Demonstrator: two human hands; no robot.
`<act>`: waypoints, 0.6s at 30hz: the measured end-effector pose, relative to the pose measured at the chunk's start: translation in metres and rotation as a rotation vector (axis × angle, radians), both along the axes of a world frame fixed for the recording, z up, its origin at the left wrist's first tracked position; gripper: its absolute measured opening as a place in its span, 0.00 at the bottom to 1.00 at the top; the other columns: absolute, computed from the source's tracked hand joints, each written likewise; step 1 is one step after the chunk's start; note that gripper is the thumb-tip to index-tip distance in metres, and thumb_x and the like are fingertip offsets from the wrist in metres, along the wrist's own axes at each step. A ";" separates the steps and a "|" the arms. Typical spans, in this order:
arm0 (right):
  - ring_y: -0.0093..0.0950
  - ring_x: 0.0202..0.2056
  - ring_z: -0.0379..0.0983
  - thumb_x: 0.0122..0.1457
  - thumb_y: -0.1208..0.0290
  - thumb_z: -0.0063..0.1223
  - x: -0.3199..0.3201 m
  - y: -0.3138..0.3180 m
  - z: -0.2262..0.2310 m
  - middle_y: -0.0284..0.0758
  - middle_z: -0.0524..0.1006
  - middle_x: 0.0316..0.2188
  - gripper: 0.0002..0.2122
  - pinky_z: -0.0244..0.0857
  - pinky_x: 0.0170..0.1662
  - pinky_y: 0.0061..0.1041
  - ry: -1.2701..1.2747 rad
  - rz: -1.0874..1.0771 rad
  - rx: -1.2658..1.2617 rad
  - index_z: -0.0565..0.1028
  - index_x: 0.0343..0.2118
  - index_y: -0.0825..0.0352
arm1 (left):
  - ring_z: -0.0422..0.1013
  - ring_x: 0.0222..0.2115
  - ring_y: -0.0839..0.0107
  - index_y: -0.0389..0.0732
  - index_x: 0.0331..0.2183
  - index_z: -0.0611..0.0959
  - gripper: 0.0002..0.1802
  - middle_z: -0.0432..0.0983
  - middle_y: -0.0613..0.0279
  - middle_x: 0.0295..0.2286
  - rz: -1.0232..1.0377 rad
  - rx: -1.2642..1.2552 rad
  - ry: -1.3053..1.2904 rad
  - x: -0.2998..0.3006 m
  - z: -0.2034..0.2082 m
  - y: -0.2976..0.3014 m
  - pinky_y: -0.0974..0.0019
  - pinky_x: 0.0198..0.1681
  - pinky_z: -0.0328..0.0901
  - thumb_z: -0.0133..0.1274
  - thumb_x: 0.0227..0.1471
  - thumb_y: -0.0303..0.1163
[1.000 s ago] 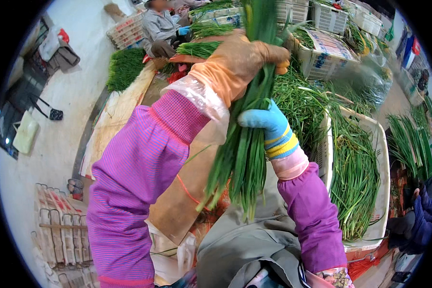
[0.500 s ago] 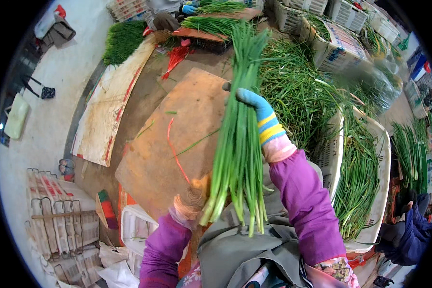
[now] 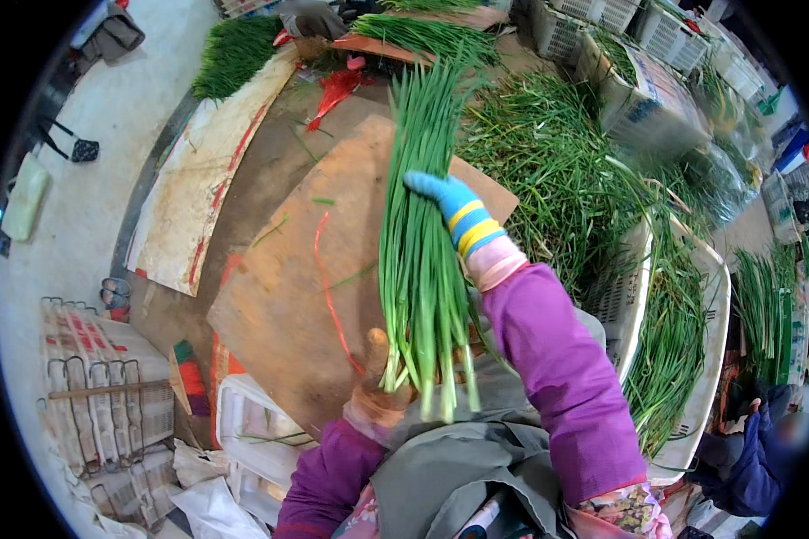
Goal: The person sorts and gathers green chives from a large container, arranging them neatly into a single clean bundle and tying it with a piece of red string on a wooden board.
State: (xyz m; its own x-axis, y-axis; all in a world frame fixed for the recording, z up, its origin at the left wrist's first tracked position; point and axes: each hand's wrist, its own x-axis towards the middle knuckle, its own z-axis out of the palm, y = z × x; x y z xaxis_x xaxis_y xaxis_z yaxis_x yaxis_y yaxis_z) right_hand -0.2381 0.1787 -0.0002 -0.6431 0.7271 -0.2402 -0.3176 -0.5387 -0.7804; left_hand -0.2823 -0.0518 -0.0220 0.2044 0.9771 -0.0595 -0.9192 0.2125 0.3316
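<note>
Above the brown cardboard sheet [image 3: 279,296], a bunch of green chives [image 3: 420,242] is held lengthwise by 2 gloved hands: the right hand [image 3: 454,208] wraps its middle, the left hand [image 3: 379,382] grips the cut ends. White crates [image 3: 643,296] of loose greens sit just beside.

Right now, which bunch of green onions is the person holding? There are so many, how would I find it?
Find the big brown board in the middle. Over its right side, the bunch of green onions stands lengthwise, gripped in the middle by the right hand in a blue glove and at the cut ends by the left hand in a tan glove. Unlike the loose piles nearby, it is one tight bundle in hands.
</note>
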 end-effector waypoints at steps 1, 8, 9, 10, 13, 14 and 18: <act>0.33 0.35 0.74 0.48 0.60 0.59 0.008 0.001 -0.028 0.41 0.75 0.35 0.25 0.68 0.39 0.29 -0.208 -0.008 0.132 0.68 0.45 0.71 | 0.63 0.50 0.50 0.38 0.55 0.60 0.49 0.63 0.46 0.50 -0.046 -0.062 -0.077 0.006 -0.012 0.002 0.43 0.49 0.62 0.45 0.44 0.66; 0.38 0.56 0.58 0.50 0.50 0.54 0.082 -0.044 -0.050 0.51 0.61 0.54 0.40 0.52 0.57 0.28 -0.726 0.168 0.518 0.52 0.58 0.75 | 0.63 0.50 0.54 0.33 0.53 0.63 0.44 0.60 0.39 0.51 -0.038 -0.298 -0.116 0.027 -0.063 -0.004 0.51 0.52 0.60 0.56 0.43 0.53; 0.37 0.55 0.59 0.52 0.53 0.53 0.102 -0.048 -0.058 0.51 0.62 0.54 0.37 0.53 0.56 0.28 -0.750 0.173 0.553 0.53 0.58 0.75 | 0.64 0.49 0.54 0.34 0.50 0.66 0.37 0.67 0.48 0.46 -0.025 -0.310 -0.146 0.030 -0.056 -0.001 0.51 0.50 0.61 0.56 0.44 0.47; 0.36 0.54 0.60 0.54 0.56 0.52 0.124 -0.055 -0.066 0.50 0.63 0.53 0.35 0.54 0.55 0.27 -0.773 0.180 0.588 0.54 0.57 0.74 | 0.64 0.49 0.53 0.33 0.50 0.66 0.37 0.67 0.48 0.46 -0.044 -0.329 -0.139 0.033 -0.059 0.000 0.50 0.51 0.61 0.57 0.44 0.46; 0.42 0.43 0.71 0.56 0.57 0.49 0.159 -0.104 -0.025 0.49 0.74 0.40 0.26 0.65 0.43 0.30 -0.851 0.217 0.932 0.62 0.53 0.70 | 0.64 0.49 0.52 0.29 0.50 0.66 0.36 0.67 0.46 0.46 -0.034 -0.382 -0.169 0.030 -0.067 -0.003 0.49 0.53 0.59 0.59 0.42 0.38; 0.41 0.39 0.73 0.55 0.60 0.50 0.169 -0.121 -0.026 0.48 0.75 0.38 0.24 0.66 0.41 0.31 -0.781 0.083 0.956 0.64 0.51 0.69 | 0.65 0.48 0.53 0.29 0.49 0.66 0.37 0.67 0.45 0.45 -0.021 -0.356 -0.131 0.034 -0.065 0.000 0.51 0.51 0.61 0.59 0.42 0.40; 0.42 0.37 0.73 0.54 0.62 0.51 0.172 -0.161 -0.022 0.47 0.75 0.34 0.21 0.67 0.38 0.32 -0.906 -0.071 0.939 0.67 0.49 0.68 | 0.70 0.42 0.56 0.32 0.49 0.68 0.34 0.71 0.48 0.42 0.011 -0.352 -0.119 0.043 -0.050 0.003 0.55 0.46 0.66 0.58 0.43 0.39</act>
